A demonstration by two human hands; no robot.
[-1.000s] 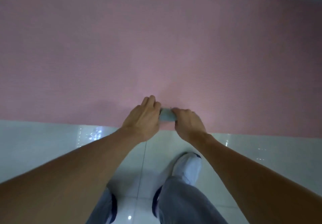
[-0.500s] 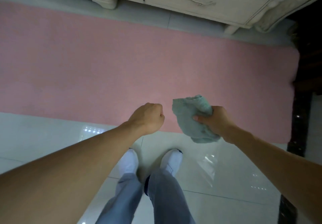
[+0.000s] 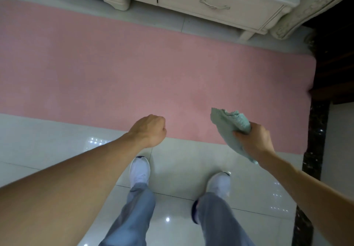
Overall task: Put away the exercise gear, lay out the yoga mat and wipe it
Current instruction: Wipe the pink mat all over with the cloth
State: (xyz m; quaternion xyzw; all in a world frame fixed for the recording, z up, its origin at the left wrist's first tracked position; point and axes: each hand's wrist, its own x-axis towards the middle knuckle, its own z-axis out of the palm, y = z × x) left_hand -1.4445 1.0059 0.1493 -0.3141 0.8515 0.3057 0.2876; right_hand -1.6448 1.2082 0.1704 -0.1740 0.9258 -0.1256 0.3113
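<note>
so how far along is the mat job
Done: the pink yoga mat lies flat on the floor. In hand: the right hand grips the green cloth above the mat's near edge; the left hand is curled, empty. Left: no gear in view; whether wiping is finished can't be told.

A second ago both hands met low at the near edge of the mat (image 3: 134,69), pinching the cloth (image 3: 229,127) against it. Now the cloth is off the mat, bunched in the right hand (image 3: 254,140), which has swung out to the right. The left hand (image 3: 151,131) has let go and curled into an empty fist. The hands are well apart. The right shoe (image 3: 220,183) has stepped away from the left shoe (image 3: 139,171), and the dresser (image 3: 210,2) has come into view beyond the mat.
</note>
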